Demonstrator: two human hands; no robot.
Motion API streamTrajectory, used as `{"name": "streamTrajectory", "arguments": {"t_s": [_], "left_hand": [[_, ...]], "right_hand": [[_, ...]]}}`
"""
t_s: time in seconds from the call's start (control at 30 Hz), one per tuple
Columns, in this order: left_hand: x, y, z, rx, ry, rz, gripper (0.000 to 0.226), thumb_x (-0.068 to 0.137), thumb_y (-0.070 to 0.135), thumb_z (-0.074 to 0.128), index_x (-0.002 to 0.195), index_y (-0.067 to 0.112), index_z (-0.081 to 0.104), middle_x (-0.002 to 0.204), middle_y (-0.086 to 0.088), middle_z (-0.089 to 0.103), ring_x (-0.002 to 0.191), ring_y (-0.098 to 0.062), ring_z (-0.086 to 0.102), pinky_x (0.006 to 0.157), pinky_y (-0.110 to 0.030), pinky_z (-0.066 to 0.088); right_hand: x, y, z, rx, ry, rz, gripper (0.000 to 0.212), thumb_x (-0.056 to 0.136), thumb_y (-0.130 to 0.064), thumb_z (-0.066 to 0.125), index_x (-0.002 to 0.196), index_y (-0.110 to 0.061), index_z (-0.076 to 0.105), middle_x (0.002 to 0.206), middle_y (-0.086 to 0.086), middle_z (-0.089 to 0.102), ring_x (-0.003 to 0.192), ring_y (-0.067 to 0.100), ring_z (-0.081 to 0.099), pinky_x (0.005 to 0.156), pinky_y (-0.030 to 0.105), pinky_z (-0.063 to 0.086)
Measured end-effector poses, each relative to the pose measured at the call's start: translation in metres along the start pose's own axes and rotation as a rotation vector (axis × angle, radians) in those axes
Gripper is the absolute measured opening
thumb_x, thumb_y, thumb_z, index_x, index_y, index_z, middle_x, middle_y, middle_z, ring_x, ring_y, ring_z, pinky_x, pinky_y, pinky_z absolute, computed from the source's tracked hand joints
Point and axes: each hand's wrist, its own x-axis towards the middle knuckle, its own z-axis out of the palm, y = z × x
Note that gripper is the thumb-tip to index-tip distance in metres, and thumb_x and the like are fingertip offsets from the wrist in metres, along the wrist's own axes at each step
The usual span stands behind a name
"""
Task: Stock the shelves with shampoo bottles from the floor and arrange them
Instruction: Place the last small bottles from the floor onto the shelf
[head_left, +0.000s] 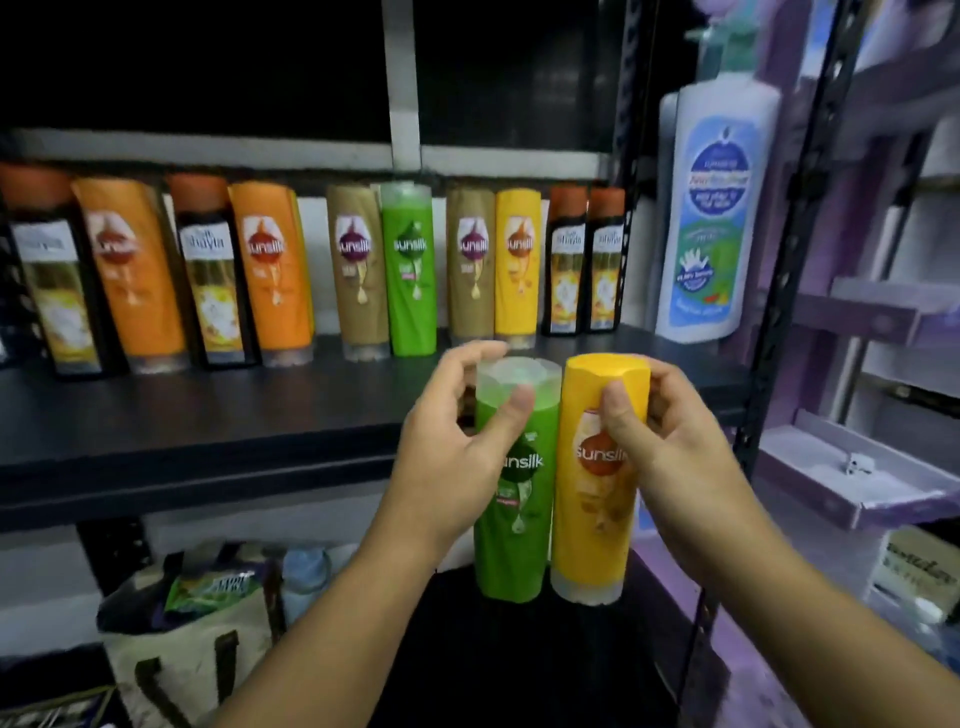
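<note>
Standing along the shelf: four dark orange-capped Shayla bottles, two orange Sunsilk bottles, two tan Sunsilk bottles, one green Sunsilk bottle, one yellow Sunsilk bottle, one white pump bottle. Being gripped in front: a second green Sunsilk bottle by the left hand, a second yellow Sunsilk bottle by the right hand, bringing each colour to two. Sitting below: one tote bag.

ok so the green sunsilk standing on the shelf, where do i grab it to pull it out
Take the green bottle by its pale top end, thumb in front and fingers behind, coming from the front. It stands upright with a brown bottle close against its left side, so the flanks are crowded while the top is free.
</note>
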Motion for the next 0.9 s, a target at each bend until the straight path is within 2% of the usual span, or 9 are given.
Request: {"name": "streamTrajectory", "arguments": {"t_s": [0.07,0.2,0.3,0.47,0.6,0.67,0.73,0.83,0.9], "left_hand": [[0.036,0.025,-0.002,-0.005,0.027,0.059,0.041,0.088,0.064,0.067,0.123,0.044,0.06,0.132,0.012,0.065,0.128,-0.014,0.06,0.106,-0.047,0.05],[0.107,0.067,-0.002,-0.01,0.12,0.149,0.046,0.08,0.076,0.065,0.118,0.052,0.057,0.133,0.012,0.063,0.127,-0.018,0.06,0.105,-0.05,0.051],[0.143,0.08,0.002,0.046,0.158,0.116,0.046,0.087,0.068,0.064,0.126,0.05,0.049,0.135,0.009,0.054,0.122,-0.014,0.057,0.104,-0.043,0.05],[0.171,0.076,0.01,0.159,0.178,0.062,0.05,0.093,0.056,0.065,0.136,0.036,0.048,0.145,0.002,0.051,0.123,-0.016,0.052,0.081,-0.027,0.044],[0.181,0.057,0.013,0.193,0.17,0.01,0.053,0.094,0.056,0.064,0.14,0.033,0.052,0.146,0.003,0.052,0.128,-0.017,0.051,0.091,-0.028,0.041],[0.184,0.048,0.011,0.179,0.168,0.006,0.053,0.094,0.058,0.062,0.14,0.034,0.051,0.138,0.009,0.053,0.127,-0.015,0.051,0.093,-0.028,0.041],[0.186,0.037,0.006,0.181,0.134,0.004,0.058,0.093,0.063,0.061,0.143,0.037,0.049,0.133,0.019,0.05,0.129,-0.01,0.049,0.099,-0.03,0.042],[0.172,0.014,-0.006,0.273,-0.049,-0.066,0.077,0.082,0.077,0.062,0.147,0.041,0.041,0.141,0.023,0.055,0.13,-0.007,0.054,0.109,-0.039,0.048],[0.155,-0.003,-0.014,0.313,-0.188,-0.126,0.075,0.082,0.066,0.073,0.145,0.04,0.043,0.134,0.025,0.062,0.121,0.003,0.059,0.106,-0.03,0.05]], "right_hand": [[0.029,-0.03,0.002,0.017,-0.034,-0.047,0.046,0.083,-0.053,0.063,0.121,-0.026,0.059,0.107,-0.002,0.075,0.096,0.016,0.074,0.078,0.042,0.06],[0.095,-0.079,0.011,0.073,-0.009,-0.136,0.045,0.084,-0.054,0.066,0.116,-0.023,0.061,0.105,0.004,0.076,0.095,0.023,0.075,0.083,0.048,0.06],[0.136,-0.093,0.019,0.099,-0.014,-0.163,0.033,0.094,-0.047,0.064,0.116,-0.023,0.06,0.106,0.005,0.076,0.096,0.024,0.075,0.087,0.052,0.06],[0.173,-0.077,0.028,0.093,0.015,-0.12,0.025,0.097,-0.045,0.062,0.116,-0.029,0.058,0.107,0.004,0.074,0.093,0.022,0.075,0.082,0.053,0.061],[0.184,-0.057,0.031,0.102,0.021,-0.061,0.027,0.098,-0.044,0.06,0.119,-0.028,0.058,0.105,0.004,0.075,0.092,0.022,0.076,0.08,0.05,0.062],[0.185,-0.051,0.032,0.063,-0.002,-0.06,0.029,0.099,-0.045,0.058,0.123,-0.03,0.055,0.106,0.0,0.075,0.09,0.017,0.076,0.074,0.041,0.063],[0.183,-0.048,0.03,0.036,-0.029,-0.069,0.027,0.1,-0.044,0.056,0.125,-0.033,0.054,0.109,-0.002,0.074,0.091,0.014,0.076,0.071,0.035,0.062],[0.177,-0.03,0.017,-0.048,-0.164,-0.019,0.042,0.094,-0.039,0.067,0.132,-0.032,0.051,0.117,-0.003,0.073,0.101,0.014,0.073,0.086,0.04,0.06],[0.166,-0.014,0.004,-0.184,-0.304,0.061,0.053,0.088,-0.028,0.076,0.13,-0.036,0.045,0.12,-0.008,0.07,0.104,0.008,0.071,0.087,0.03,0.059]]}}
